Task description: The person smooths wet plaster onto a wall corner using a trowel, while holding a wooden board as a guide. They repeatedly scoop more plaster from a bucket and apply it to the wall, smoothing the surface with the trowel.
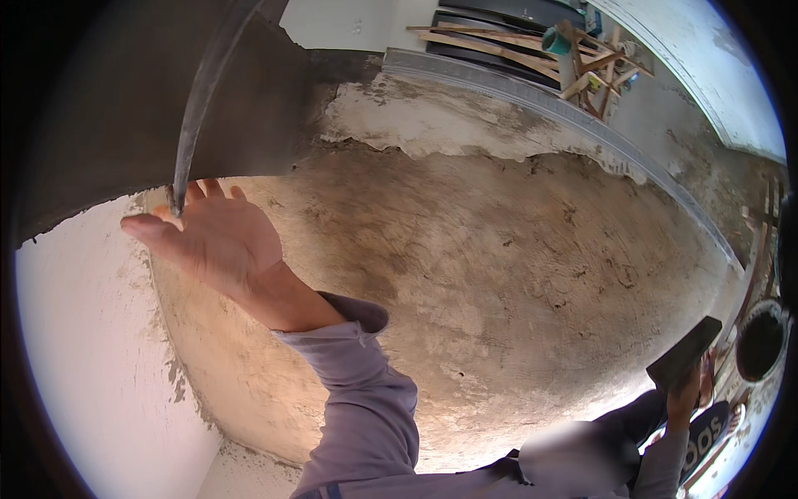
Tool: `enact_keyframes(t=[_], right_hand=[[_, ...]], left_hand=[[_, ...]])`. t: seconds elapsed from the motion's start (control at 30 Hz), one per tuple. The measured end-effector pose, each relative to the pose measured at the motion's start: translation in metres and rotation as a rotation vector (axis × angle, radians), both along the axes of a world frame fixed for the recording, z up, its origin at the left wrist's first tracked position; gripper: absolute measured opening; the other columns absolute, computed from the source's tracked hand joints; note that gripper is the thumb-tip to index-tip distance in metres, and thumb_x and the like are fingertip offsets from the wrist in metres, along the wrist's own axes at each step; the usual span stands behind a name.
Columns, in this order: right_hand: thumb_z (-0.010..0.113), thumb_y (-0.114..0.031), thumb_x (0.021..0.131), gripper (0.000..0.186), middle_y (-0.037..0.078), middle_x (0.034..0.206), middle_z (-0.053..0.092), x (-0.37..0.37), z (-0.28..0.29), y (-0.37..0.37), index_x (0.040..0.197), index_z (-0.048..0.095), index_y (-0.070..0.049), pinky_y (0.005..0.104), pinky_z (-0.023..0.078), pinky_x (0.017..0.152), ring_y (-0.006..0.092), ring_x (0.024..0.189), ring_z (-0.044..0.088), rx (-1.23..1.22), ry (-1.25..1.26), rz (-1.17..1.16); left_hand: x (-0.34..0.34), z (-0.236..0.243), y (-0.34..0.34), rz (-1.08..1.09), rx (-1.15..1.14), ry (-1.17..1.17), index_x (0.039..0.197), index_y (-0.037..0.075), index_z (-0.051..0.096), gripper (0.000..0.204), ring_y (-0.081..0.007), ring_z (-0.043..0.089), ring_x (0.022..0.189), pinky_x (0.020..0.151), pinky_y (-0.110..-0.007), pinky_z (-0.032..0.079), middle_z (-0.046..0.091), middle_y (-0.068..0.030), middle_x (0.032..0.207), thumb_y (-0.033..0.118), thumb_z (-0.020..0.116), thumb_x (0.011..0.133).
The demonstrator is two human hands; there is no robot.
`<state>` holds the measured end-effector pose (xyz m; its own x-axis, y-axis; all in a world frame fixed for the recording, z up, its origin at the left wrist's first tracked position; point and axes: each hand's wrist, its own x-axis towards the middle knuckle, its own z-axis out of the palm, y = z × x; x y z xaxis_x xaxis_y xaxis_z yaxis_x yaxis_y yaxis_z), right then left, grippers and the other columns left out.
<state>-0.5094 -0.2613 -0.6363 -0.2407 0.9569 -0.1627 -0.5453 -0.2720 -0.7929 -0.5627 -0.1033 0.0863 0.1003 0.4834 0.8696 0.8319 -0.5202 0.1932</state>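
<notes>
The bar hangs in front of the dark patch; the left grip spreads open just below the patch; the right grip, well right of it, clasps a dark block; steadying the bar seems the step, next needing a firmer hold.

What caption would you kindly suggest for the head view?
Open left hand by a gray bar, right hand holding a dark board.
</notes>
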Motion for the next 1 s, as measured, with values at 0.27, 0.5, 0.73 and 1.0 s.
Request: enact_keyframes(t=[0.27, 0.5, 0.73, 1.0], right_hand=[[0.046, -0.019, 0.101, 0.051, 0.017, 0.145, 0.041, -0.024, 0.061, 0.043, 0.146, 0.032, -0.001, 0.042, 0.036, 0.111, 0.0304, 0.134, 0.042, -0.289, 0.733, -0.05], [0.064, -0.028, 0.093, 0.075, 0.027, 0.137, 0.042, -0.092, 0.453, 0.188, 0.148, 0.022, -0.001, 0.0437, 0.047, 0.103, 0.0324, 0.125, 0.049, 0.324, 1.258, 0.291], [0.059, -0.026, 0.096, 0.066, 0.027, 0.142, 0.04, -0.115, 0.598, 0.224, 0.15, 0.026, -0.007, 0.0485, 0.045, 0.1, 0.0345, 0.127, 0.046, 0.344, 1.074, 0.376], [0.053, -0.014, 0.099, 0.039, 0.008, 0.117, 0.064, -0.149, 0.639, 0.235, 0.135, 0.044, -0.003, 0.0311, 0.06, 0.08, 0.0167, 0.099, 0.067, 0.167, 1.175, 0.225]], left_hand=[[-0.01, -0.008, -0.015, 0.164, -0.025, 0.219, 0.15, 0.011, -0.011, 0.106, -0.0374, -0.008, 0.148, 0.113, -0.051, -0.02, -0.005, -0.0283, 0.156, 0.078, 0.039, 0.085], [-0.087, 0.102, -0.062, 0.873, -0.02, 1.306, 0.152, 0.004, -0.013, 0.088, -0.04, -0.005, 0.148, 0.118, -0.05, -0.002, -0.006, -0.0275, 0.158, 0.061, 0.028, 0.099], [-0.135, 0.175, -0.006, 0.576, 0.282, 1.779, 0.151, -0.003, -0.005, 0.11, -0.0501, -0.002, 0.144, 0.115, -0.06, 0.003, -0.001, -0.0309, 0.157, 0.065, 0.052, 0.088], [-0.152, 0.2, 0.024, 0.239, 0.45, 1.898, 0.153, 0.012, 0.016, 0.114, -0.0566, 0.007, 0.141, 0.109, -0.07, 0.021, 0.004, -0.0203, 0.16, 0.071, 0.066, 0.07]])
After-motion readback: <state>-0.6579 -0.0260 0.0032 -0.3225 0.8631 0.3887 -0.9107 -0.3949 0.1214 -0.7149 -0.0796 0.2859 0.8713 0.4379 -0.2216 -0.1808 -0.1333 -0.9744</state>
